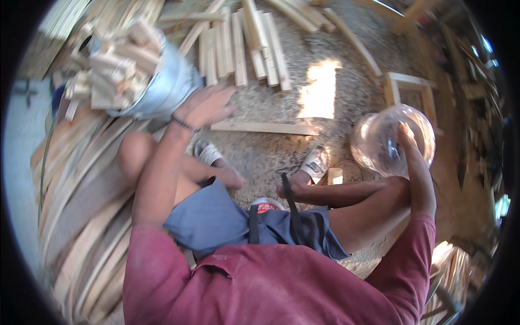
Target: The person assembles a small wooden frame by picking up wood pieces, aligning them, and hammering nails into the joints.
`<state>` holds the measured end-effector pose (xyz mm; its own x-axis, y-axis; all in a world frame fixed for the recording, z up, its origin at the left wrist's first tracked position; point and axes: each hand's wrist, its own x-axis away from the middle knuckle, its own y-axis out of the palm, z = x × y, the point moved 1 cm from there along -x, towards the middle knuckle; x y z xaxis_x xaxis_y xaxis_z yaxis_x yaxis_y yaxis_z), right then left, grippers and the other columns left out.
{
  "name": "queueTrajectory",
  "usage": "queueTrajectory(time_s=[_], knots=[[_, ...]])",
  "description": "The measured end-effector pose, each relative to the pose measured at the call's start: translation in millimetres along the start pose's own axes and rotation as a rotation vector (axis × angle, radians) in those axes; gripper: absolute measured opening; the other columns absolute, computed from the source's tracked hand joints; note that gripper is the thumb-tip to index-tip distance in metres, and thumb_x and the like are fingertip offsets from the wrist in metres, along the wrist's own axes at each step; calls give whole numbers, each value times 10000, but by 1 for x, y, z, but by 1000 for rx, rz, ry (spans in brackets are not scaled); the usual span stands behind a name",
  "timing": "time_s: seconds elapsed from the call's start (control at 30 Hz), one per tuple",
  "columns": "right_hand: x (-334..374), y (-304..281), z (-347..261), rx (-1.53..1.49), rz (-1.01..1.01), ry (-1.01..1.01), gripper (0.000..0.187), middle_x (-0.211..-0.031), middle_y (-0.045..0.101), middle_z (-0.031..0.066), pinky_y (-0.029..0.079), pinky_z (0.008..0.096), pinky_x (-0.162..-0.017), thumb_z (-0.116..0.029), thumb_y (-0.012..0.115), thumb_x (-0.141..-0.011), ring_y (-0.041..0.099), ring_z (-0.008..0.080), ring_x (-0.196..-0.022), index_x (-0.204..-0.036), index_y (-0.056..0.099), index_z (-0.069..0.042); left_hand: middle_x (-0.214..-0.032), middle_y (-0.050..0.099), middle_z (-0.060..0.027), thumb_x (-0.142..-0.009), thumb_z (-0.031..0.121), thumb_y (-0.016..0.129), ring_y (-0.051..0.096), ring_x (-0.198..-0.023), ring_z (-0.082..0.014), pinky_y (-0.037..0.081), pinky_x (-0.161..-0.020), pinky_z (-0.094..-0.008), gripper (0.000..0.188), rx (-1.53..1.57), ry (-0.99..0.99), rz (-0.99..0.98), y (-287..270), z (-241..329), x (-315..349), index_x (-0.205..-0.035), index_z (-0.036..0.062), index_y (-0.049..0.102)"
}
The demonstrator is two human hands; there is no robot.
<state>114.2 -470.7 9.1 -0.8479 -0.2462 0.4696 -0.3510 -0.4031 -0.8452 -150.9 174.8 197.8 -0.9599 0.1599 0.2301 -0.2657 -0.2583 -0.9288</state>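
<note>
My left hand (208, 105) is stretched out with its fingers extended, in front of a light-blue bucket (170, 81) packed with short wood offcuts (116, 67). Nothing shows in that hand. Below its fingertips a single wooden strip (265, 128) lies across the ground. Over by my right knee, a large round clear plastic jug (374, 143) is tilted, and my right hand (406, 134) grips it at the upper side. The fingertips of that hand are partly lost against the shiny plastic.
Several cut wooden slats (238, 49) lie on the dusty ground ahead. A wooden frame (414, 81) stands beyond the jug, and a small wood block (335, 176) is beside my right foot. Long curved boards (92, 216) are stacked on my left. A red-and-white tub (265, 204) sits between my legs.
</note>
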Motion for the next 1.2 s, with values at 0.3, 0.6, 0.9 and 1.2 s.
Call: queueTrajectory(time_s=[0.3, 0.6, 0.9, 1.2], knots=[[-14, -10, -27, 216, -61, -63, 364, -1233, 664, 140, 507, 439, -966, -278, 576, -907, 631, 307, -1126, -1198, 656, -75, -1074, 685, -236, -915, 292, 667, 668, -1015, -412, 543, -894, -490, 385, -22, -120, -55, 3, -16, 24, -1127, -25, 607], [13, -52, -26, 251, -73, -54, 313, -1109, 706, 153, 522, 417, -905, -260, 631, -853, 669, 298, -1004, -1080, 703, -57, -1181, 652, -253, -931, 297, 618, 603, -1141, -402, 481, -986, -463, 506, 8, -188, -188, -7, -13, 23, -1321, -13, 537], [112, -152, -48, -386, 54, -4, 266, -807, 728, 164, 540, 417, -684, -209, 759, -709, 699, 290, -718, -878, 742, -4, -1165, 650, -253, -926, 288, 624, 607, -1128, -407, 484, -968, -456, 494, 41, -108, -135, -23, 15, 26, -1307, -17, 549], [236, -252, -158, -1346, 71, -458, 161, -864, 702, 40, 523, 262, -703, -67, 751, -870, 651, 110, -763, -996, 690, 12, -1274, 645, -216, -982, 415, 579, 623, -1200, -320, 484, -1042, -416, 541, 646, 186, -76, -20, 87, 22, -1346, 16, 550]])
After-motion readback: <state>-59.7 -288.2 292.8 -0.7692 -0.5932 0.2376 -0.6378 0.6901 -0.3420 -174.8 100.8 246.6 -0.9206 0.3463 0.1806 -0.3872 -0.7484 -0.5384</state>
